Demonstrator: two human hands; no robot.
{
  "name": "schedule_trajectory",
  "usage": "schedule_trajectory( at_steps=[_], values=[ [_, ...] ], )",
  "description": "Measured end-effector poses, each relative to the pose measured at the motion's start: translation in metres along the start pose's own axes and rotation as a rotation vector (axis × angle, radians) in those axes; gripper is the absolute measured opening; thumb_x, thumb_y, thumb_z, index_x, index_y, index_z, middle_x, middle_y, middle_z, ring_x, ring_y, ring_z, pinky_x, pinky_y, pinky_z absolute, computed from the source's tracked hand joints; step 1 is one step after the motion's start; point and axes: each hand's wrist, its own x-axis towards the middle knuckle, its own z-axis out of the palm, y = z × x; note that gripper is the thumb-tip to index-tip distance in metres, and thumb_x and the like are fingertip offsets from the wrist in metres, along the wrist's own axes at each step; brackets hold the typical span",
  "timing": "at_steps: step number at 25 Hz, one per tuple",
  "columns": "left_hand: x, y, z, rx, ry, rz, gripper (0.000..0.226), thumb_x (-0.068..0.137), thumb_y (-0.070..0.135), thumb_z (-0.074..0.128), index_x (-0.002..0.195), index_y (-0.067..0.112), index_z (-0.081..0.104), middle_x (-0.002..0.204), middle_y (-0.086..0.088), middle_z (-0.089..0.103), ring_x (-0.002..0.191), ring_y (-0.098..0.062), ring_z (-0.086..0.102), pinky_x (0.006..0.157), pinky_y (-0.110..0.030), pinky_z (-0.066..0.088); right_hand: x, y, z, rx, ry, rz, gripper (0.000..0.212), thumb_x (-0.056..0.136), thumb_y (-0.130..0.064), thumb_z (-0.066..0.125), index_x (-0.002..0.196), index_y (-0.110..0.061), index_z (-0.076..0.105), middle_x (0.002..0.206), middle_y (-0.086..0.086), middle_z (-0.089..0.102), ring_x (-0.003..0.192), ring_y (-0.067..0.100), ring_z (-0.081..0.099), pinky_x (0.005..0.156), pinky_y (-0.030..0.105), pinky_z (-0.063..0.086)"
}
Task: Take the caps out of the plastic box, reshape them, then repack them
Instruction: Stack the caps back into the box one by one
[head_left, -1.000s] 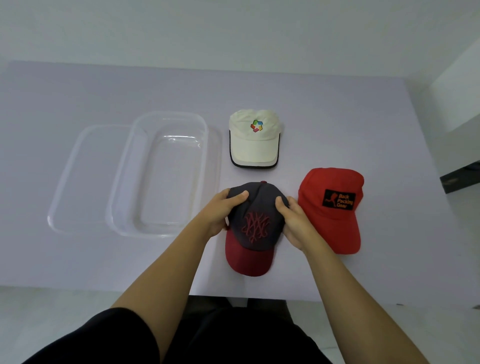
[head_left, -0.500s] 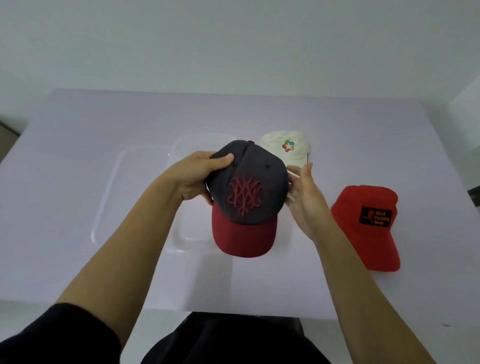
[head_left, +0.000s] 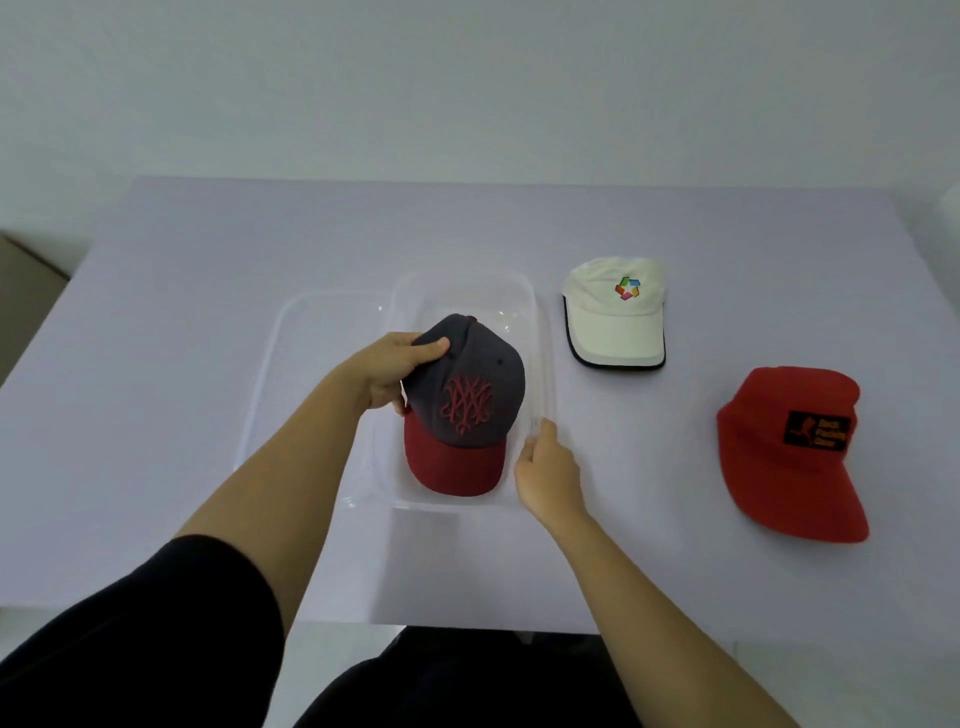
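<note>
A dark grey cap with a red brim (head_left: 467, 405) and red embroidery hangs over the clear plastic box (head_left: 540, 332), its brim low inside the near end. My left hand (head_left: 400, 371) grips the cap's crown at its left side, thumb on top. My right hand (head_left: 545, 467) rests against the box's near right rim, fingers touching the wall. A white cap with a coloured logo (head_left: 615, 317) lies on the table to the right of the box. A red cap with a black patch (head_left: 792, 447) lies further right and nearer.
The box's clear lid (head_left: 311, 332) lies flat on the table against the box's left side. The pale table (head_left: 208, 260) ends at a near edge just below my arms. A brown object (head_left: 21, 291) shows past the table's left edge.
The grey and red cap went from the table up into the air and then left over the box. My right hand let go of it and moved to the box's rim.
</note>
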Motion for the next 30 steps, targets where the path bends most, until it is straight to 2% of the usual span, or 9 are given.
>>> schedule_trajectory(
  at_steps=[4, 8, 10, 12, 14, 16, 19, 25, 30],
  values=[
    [0.017, -0.019, 0.012, -0.012, 0.049, -0.063, 0.037, 0.094, 0.036, 0.053, 0.126, 0.019, 0.052, 0.12, -0.001, 0.052, 0.106, -0.028, 0.052, 0.086, -0.056, 0.042, 0.002, -0.003, 0.005, -0.059, 0.085, -0.008, 0.035, 0.095, -0.009, 0.035, 0.13, -0.004, 0.038, 0.1, 0.02, 0.063, 0.091, 0.037, 0.061, 0.066, 0.033, 0.041],
    [0.026, -0.015, 0.026, 0.232, 0.275, 0.051, 0.028, 0.089, 0.029, 0.049, 0.099, 0.006, 0.06, 0.102, -0.008, 0.06, 0.091, -0.026, 0.055, 0.073, -0.034, 0.045, 0.002, -0.001, 0.007, -0.075, 0.12, -0.01, 0.035, 0.095, -0.013, 0.037, 0.13, -0.006, 0.039, 0.097, 0.016, 0.063, 0.089, 0.034, 0.062, 0.068, 0.036, 0.047],
    [0.021, -0.007, 0.035, 0.44, 0.43, 0.132, 0.025, 0.088, 0.028, 0.05, 0.096, 0.005, 0.056, 0.107, -0.016, 0.057, 0.1, -0.033, 0.054, 0.078, -0.036, 0.043, 0.0, 0.0, 0.002, -0.095, 0.094, -0.026, 0.041, 0.098, -0.026, 0.034, 0.135, -0.008, 0.036, 0.113, 0.014, 0.062, 0.101, 0.033, 0.06, 0.079, 0.039, 0.049],
    [0.011, 0.006, 0.046, 0.456, 0.559, 0.27, 0.036, 0.091, 0.026, 0.05, 0.12, 0.004, 0.054, 0.134, -0.018, 0.049, 0.125, -0.032, 0.045, 0.1, -0.034, 0.036, -0.001, 0.001, -0.009, -0.109, 0.078, -0.08, 0.055, 0.098, -0.041, 0.03, 0.143, -0.01, 0.027, 0.141, 0.012, 0.046, 0.126, 0.03, 0.047, 0.099, 0.041, 0.04],
    [0.0, 0.027, 0.068, 0.382, 0.643, 0.456, 0.047, 0.094, 0.024, 0.049, 0.136, 0.003, 0.045, 0.143, -0.014, 0.043, 0.133, -0.026, 0.039, 0.108, -0.028, 0.028, 0.002, 0.006, -0.03, -0.155, 0.13, -0.154, 0.061, 0.098, -0.045, 0.028, 0.147, -0.012, 0.02, 0.154, 0.009, 0.026, 0.141, 0.025, 0.027, 0.112, 0.037, 0.026],
    [-0.004, 0.047, 0.099, 0.347, 0.605, 0.568, 0.047, 0.095, 0.024, 0.048, 0.137, 0.004, 0.045, 0.143, -0.012, 0.046, 0.132, -0.023, 0.042, 0.109, -0.029, 0.03, 0.009, 0.018, -0.057, -0.284, 0.218, -0.225, 0.061, 0.097, -0.046, 0.028, 0.148, -0.013, 0.019, 0.158, 0.01, 0.014, 0.146, 0.025, 0.012, 0.117, 0.036, 0.013],
    [0.004, 0.066, 0.158, 0.291, 0.458, 0.579, 0.048, 0.097, 0.031, 0.044, 0.139, 0.008, 0.043, 0.144, -0.008, 0.046, 0.132, -0.02, 0.043, 0.111, -0.032, 0.033, 0.019, 0.052, -0.099, -0.402, 0.358, -0.266, 0.066, 0.095, -0.049, 0.023, 0.146, -0.007, 0.024, 0.157, 0.018, 0.013, 0.145, 0.032, 0.01, 0.117, 0.038, 0.006],
    [0.029, 0.083, 0.285, 0.329, 0.186, 0.474, 0.051, 0.097, 0.039, 0.044, 0.138, 0.009, 0.045, 0.142, -0.005, 0.049, 0.129, -0.019, 0.046, 0.098, -0.021, 0.032, 0.033, 0.142, -0.184, -0.426, 0.529, -0.183, 0.069, 0.092, -0.05, 0.028, 0.145, -0.005, 0.026, 0.154, 0.021, 0.02, 0.144, 0.035, 0.016, 0.114, 0.045, 0.018],
    [0.063, 0.087, 0.352, 0.243, -0.033, 0.346, 0.077, 0.082, 0.053, 0.062, 0.145, 0.017, 0.034, 0.145, -0.002, 0.044, 0.13, -0.017, 0.044, 0.106, -0.034, 0.038, 0.048, 0.206, -0.242, -0.427, 0.435, -0.065, 0.109, 0.074, -0.075, 0.043, 0.149, -0.005, 0.007, 0.156, 0.024, 0.006, 0.145, 0.037, 0.005, 0.114, 0.043, 0.006]
  ],
)
